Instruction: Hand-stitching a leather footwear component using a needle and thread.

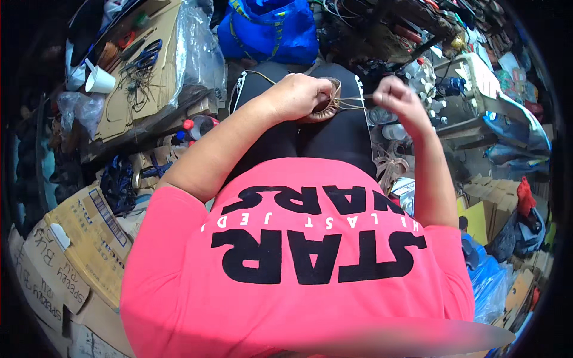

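Note:
My left hand (298, 95) is closed on the upper edge of a brown shoe piece (324, 114) with a rounded shape and a ribbed, stitched rim. The piece rests over my lap, between my thighs in black trousers. From its right side, tan thread (353, 106) runs in taut strands toward my right hand (399, 102). That hand is raised to the right, its fingers curled together on the thread, slightly blurred. Another end of thread loops out to the left past my left wrist. Whether a needle is in the fingers cannot be made out.
At the left, a cardboard-topped bench (113, 119) carries scissors (149, 53), tangled thread and a white cup (99, 79). A blue bag (271, 33) lies ahead of my knees. Plastic bottles (418, 74) crowd the right side; cardboard boxes (89, 230) stand at the lower left.

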